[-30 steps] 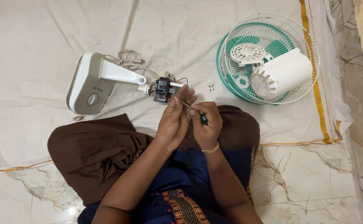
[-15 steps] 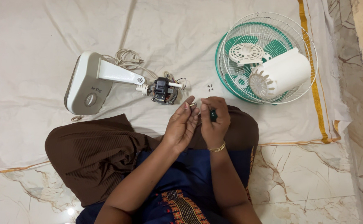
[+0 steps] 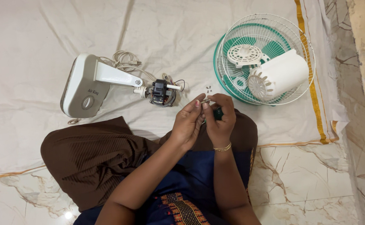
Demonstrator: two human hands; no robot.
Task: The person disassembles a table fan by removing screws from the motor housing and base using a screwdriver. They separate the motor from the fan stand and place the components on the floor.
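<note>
Plainly, the right hand (image 3: 221, 121) wraps a green-handled screwdriver (image 3: 217, 113), while the left hand (image 3: 189, 121) pinches something small at its metal tip, too small to name; steadying that tip against the fingertips, both hands close together, seems wisest; just beyond the grip lie loose screws (image 3: 208, 88) on the white cloth (image 3: 45, 33); further left sits the bare fan motor (image 3: 162, 92) on its stand (image 3: 86, 85); right, the fan guard (image 3: 264, 58).

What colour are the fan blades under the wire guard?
Green fan blades, clearest in the head view.
</note>
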